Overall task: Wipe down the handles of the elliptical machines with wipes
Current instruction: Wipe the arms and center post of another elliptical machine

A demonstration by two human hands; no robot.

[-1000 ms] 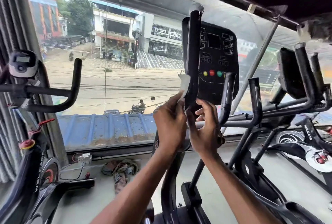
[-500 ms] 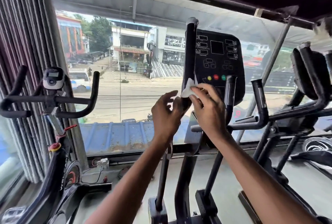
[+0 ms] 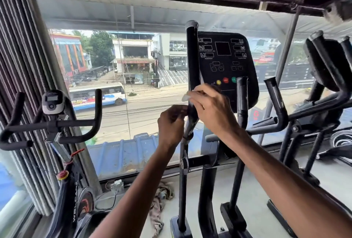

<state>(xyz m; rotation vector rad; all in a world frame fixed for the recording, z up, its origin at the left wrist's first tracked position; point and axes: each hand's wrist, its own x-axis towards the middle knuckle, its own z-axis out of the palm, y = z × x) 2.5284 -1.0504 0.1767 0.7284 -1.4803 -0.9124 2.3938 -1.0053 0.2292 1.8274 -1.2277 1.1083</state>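
Wipe is a small white wad pressed on the left side of the tall black handle, about mid-height of the bar, level with the console's coloured buttons. Right grip is holding the wipe: fingers curled over it and round the handle from the right, back of hand to camera. Left grip sits just below on the left of the same handle, fingers curled in toward the bar; it is blurred, so cannot tell if it clamps the bar or only touches it. Handle stands near upright, grey cap on top, with a metal joint below the left grip. Console is right behind the handle: black panel, yellow/red/green buttons in a row. Short handle stands upright just right of the right grip, in front of the console's lower edge, apart from both hands. Elliptical stands on the floor near its far edge, facing the window. Rag lies crumpled on the floor by that far edge, left of the machine's base. Spin bike is toward the floor's left edge beside the blinds, with a small display on its handlebar. Second elliptical is toward the right edge, well apart from the hands. Bus is on the street outside the glass.
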